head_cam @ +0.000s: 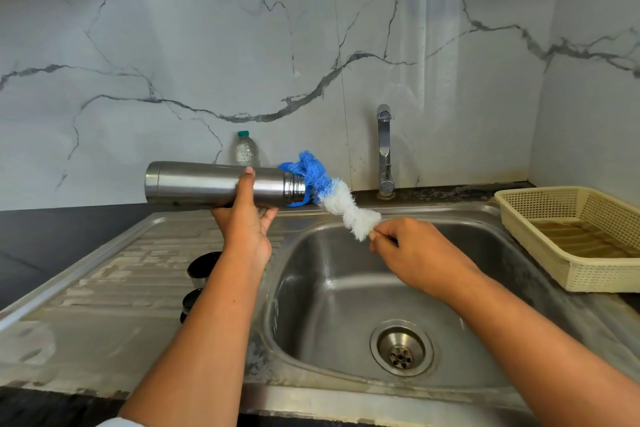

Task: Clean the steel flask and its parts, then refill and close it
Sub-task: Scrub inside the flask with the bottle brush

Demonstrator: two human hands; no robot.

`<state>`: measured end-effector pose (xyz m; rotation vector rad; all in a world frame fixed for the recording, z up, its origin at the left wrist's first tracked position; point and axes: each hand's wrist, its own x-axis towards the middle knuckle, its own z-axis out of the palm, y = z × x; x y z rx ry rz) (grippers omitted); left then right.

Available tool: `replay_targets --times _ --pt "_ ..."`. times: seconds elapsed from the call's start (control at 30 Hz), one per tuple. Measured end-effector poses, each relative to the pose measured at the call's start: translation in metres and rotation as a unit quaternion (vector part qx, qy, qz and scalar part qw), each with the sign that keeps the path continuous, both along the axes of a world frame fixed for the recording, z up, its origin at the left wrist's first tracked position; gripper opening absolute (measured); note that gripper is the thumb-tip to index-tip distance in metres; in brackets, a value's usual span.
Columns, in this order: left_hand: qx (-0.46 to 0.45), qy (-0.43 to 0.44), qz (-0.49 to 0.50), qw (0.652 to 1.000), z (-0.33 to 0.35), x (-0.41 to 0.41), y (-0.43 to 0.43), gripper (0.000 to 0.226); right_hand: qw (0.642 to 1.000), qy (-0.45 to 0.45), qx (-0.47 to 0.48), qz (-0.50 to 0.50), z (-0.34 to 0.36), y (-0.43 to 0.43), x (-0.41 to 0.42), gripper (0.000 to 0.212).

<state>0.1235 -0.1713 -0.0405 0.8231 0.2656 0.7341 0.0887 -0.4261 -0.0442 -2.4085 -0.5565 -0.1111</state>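
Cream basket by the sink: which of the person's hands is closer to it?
Right. The right hand, pinching the brush over the sink, is to the left of the basket; the left hand grips the flask farther left still.

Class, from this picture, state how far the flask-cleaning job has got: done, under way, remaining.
Done: flask opened, two dark parts lying on the drainboard. In hand: left hand holds the flask sideways; right hand holds the brush at its mouth. Left, probably: rinsing, the parts, refilling, closing.
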Motion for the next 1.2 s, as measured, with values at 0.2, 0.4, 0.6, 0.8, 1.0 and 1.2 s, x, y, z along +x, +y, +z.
replay_targets --times 0.2,0.4,0.6,0.8,1.0,1.2 --pt "-0.079 -0.026 -0.049 0.995 0.001 -0.003 0.000 0.056 0.992 0.069 0.104 0.021 0.001 -0.004 -0.001 0.032" --pt "-0.121 -0.044 -0.081 0.988 0.005 -0.006 -0.001 0.066 0.949 0.210 0.231 0.033 0.001 -0.006 -0.003 0.033" --pt "-0.146 -0.054 -0.082 0.984 0.006 -0.007 0.000 0.069 0.920 0.282 0.270 0.048 -0.001 -0.007 -0.003 0.031" --pt "-0.166 -0.068 -0.073 0.981 0.007 -0.006 0.004 0.066 0.885 0.360 0.285 0.075 0.000 -0.013 -0.003 0.026" --pt "-0.129 -0.063 -0.071 0.987 0.004 -0.003 -0.004 0.063 0.860 0.390 0.318 0.077 -0.003 -0.001 -0.003 0.022" --pt "-0.124 -0.096 -0.050 0.986 0.003 -0.002 0.007 0.071 0.829 0.431 0.346 0.083 -0.001 -0.004 -0.005 0.021"
